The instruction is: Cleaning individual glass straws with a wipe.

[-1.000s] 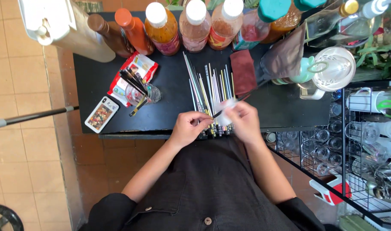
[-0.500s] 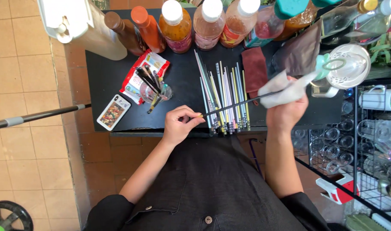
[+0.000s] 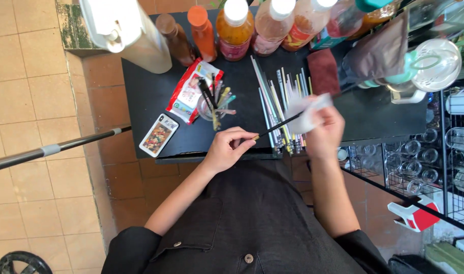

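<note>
Left hand (image 3: 228,149) pinches thin dark stick (image 3: 276,126); right hand (image 3: 324,129) grips white cloth (image 3: 307,110) around it.

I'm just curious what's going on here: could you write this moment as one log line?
left hand: pinches end of thin dark stick | right hand: presses white cloth around stick | below: row of sticks on black table

A small black table (image 3: 155,91) stands on a tan tiled floor (image 3: 34,203), a wire rack (image 3: 445,167) beside it.

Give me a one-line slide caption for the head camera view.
Left hand holds a thin dark stick while the right hand wipes it with a white cloth above a black table.
</note>
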